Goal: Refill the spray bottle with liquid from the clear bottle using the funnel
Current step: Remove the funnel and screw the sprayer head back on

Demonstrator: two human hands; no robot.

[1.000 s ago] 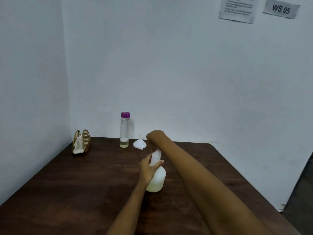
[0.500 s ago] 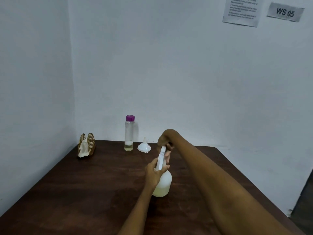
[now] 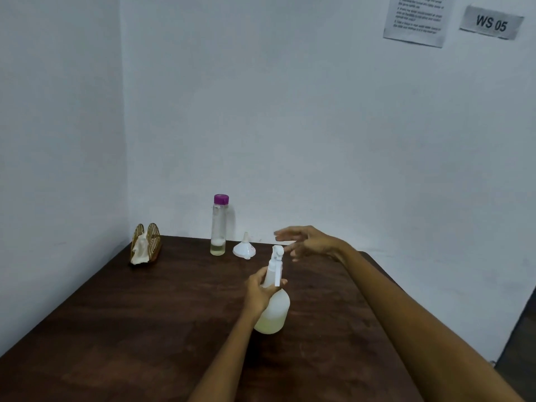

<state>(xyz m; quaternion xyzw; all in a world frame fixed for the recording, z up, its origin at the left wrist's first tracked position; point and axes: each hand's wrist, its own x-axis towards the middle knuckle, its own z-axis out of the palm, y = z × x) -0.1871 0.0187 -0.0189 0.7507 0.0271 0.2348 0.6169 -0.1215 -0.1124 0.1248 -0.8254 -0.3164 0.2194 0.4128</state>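
Note:
The white spray bottle [image 3: 274, 310] stands upright mid-table, pale yellowish liquid in its bottom. My left hand [image 3: 259, 291] grips its neck just below the white spray head [image 3: 276, 265]. Just right of the spray head hovers my right hand [image 3: 307, 242], fingers spread and holding nothing. The clear bottle [image 3: 219, 227] with a purple cap stands by the back wall, a little liquid at its base. A white funnel [image 3: 244, 250] lies mouth-down beside it, spout up.
The dark wooden table [image 3: 145, 329] fills a corner between two white walls. A gold wire napkin holder [image 3: 146, 248] with a tissue sits at the back left. The table's right edge drops off near a dark doorway.
My right hand has let go of the spray head and opened, drawing slightly back to the right. My left hand keeps its hold on the neck.

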